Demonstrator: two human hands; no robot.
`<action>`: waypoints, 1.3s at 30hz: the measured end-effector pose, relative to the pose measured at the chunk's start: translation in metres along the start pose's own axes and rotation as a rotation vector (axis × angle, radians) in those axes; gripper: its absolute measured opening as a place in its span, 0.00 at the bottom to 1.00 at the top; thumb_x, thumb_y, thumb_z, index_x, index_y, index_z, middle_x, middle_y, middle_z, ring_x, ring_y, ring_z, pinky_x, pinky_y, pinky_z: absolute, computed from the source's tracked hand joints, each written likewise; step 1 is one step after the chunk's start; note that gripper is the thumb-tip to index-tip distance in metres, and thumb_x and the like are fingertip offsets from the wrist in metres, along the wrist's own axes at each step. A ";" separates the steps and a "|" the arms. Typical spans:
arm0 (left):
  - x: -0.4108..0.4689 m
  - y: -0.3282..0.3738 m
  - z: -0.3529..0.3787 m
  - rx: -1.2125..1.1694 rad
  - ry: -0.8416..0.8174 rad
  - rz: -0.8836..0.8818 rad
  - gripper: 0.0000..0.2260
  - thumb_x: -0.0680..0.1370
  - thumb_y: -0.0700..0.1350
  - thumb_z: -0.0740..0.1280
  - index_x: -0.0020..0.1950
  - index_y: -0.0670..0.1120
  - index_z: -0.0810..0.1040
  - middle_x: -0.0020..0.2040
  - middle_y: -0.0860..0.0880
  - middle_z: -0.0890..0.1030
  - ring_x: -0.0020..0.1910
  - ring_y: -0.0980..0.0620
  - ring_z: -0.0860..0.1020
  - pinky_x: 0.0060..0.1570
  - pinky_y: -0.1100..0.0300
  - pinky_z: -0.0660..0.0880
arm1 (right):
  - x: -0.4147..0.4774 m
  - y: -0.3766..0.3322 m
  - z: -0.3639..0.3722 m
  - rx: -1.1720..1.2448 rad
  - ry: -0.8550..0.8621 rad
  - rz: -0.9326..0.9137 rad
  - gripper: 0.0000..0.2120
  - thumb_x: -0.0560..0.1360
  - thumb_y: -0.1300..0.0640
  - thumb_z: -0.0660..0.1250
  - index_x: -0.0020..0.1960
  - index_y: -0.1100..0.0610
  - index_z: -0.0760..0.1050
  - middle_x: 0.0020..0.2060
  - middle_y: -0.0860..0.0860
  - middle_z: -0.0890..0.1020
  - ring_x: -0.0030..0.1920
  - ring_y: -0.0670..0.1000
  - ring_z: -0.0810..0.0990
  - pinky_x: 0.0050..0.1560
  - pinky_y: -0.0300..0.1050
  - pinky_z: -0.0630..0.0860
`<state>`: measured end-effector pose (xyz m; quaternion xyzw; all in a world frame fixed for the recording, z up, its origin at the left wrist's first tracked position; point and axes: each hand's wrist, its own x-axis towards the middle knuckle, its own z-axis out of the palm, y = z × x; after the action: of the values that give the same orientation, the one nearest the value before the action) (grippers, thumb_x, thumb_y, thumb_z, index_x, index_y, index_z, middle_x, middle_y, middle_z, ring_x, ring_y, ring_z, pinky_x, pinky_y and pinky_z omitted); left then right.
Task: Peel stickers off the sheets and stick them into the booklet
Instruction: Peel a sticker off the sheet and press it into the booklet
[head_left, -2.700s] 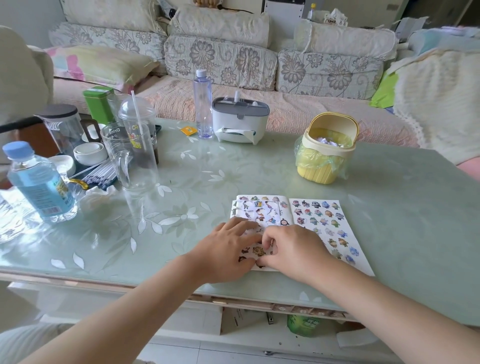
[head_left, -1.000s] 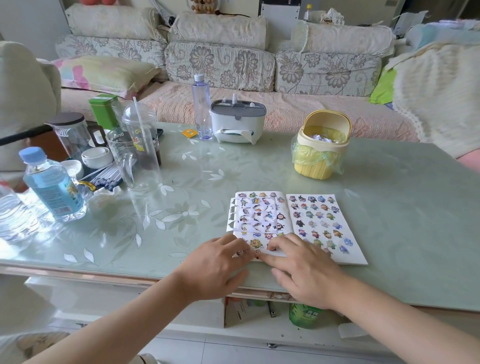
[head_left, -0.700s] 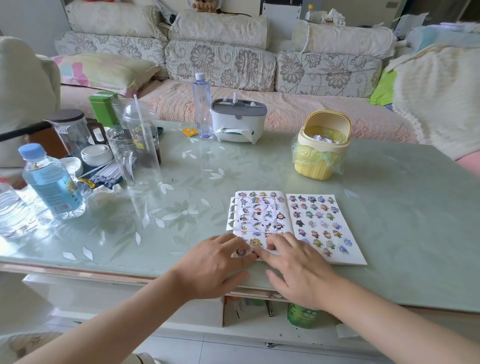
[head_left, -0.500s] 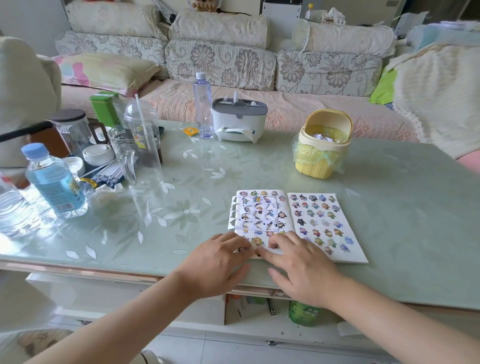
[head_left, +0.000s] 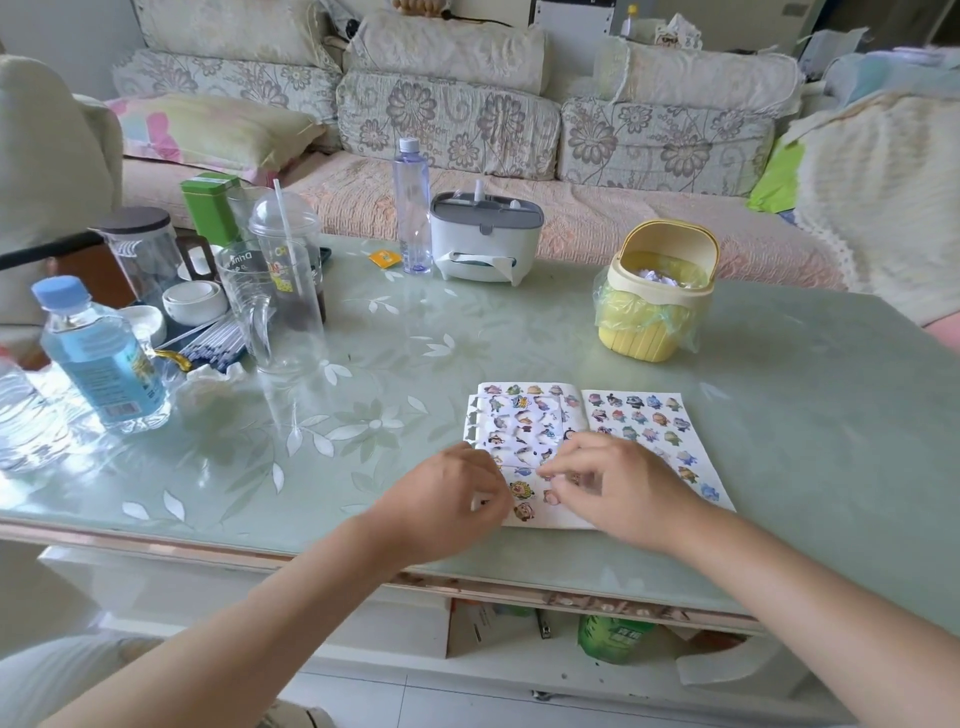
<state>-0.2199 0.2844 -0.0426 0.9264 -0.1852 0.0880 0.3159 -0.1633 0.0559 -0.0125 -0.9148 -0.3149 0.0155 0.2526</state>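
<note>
Booklet (head_left: 641, 423) is lying open on the worktop (head_left: 805, 415), lower centre of frame, with a sticker sheet (head_left: 519, 421) sitting on its left page. Your left hand (head_left: 447, 499) is resting at the booklet's lower left corner with its fingers curled; cannot tell whether it is gripping the page edge. Your right hand (head_left: 623, 483) is hanging over the left page, fingers curled, thumb and forefinger tips drawn together. It is blurred, so cannot tell whether a sticker is between them. Yellow bin (head_left: 639, 345) is standing above the booklet, well apart.
</note>
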 end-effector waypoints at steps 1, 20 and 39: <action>0.006 0.000 -0.003 -0.016 -0.013 -0.020 0.14 0.78 0.53 0.63 0.43 0.49 0.86 0.45 0.56 0.82 0.47 0.60 0.77 0.49 0.59 0.75 | 0.008 0.004 -0.002 -0.020 0.044 0.027 0.09 0.76 0.49 0.68 0.54 0.41 0.84 0.47 0.34 0.78 0.44 0.39 0.78 0.51 0.43 0.75; 0.107 -0.050 -0.014 0.291 -0.154 -0.180 0.26 0.74 0.61 0.70 0.71 0.55 0.74 0.65 0.55 0.71 0.65 0.52 0.67 0.65 0.55 0.68 | 0.106 0.037 0.002 -0.210 -0.100 0.119 0.25 0.78 0.36 0.63 0.72 0.44 0.71 0.62 0.41 0.71 0.60 0.46 0.76 0.57 0.46 0.73; 0.102 -0.009 -0.048 -0.668 -0.090 -0.436 0.05 0.80 0.46 0.68 0.47 0.46 0.82 0.40 0.55 0.82 0.40 0.56 0.77 0.49 0.65 0.73 | 0.104 0.014 -0.037 0.845 0.007 0.176 0.23 0.74 0.65 0.73 0.67 0.52 0.76 0.38 0.50 0.82 0.36 0.42 0.81 0.39 0.31 0.74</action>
<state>-0.1247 0.2915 0.0186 0.7931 -0.0163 -0.0870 0.6026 -0.0647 0.0906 0.0272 -0.7543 -0.2008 0.1616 0.6038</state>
